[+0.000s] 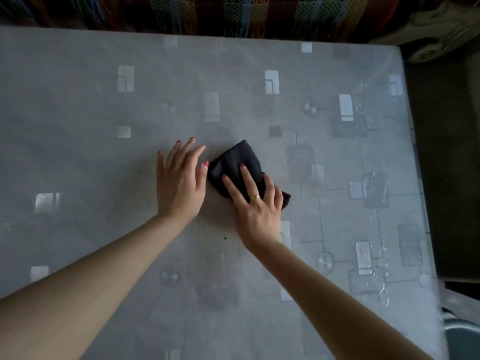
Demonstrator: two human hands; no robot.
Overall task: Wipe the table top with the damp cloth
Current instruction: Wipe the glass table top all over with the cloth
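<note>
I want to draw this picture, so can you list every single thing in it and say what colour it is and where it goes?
table top: one, grey with pale square patterns, fills most of the view
cloth: one, black, folded, near the middle of the table
speck: one, dark, on the table just below the hands
patterned fabric: one, many-coloured, along the far edge
ring: one, gold, on a right-hand finger
left hand: one, red nails, flat on the table beside the cloth
right hand: one, red nails, pressing on the cloth
</note>
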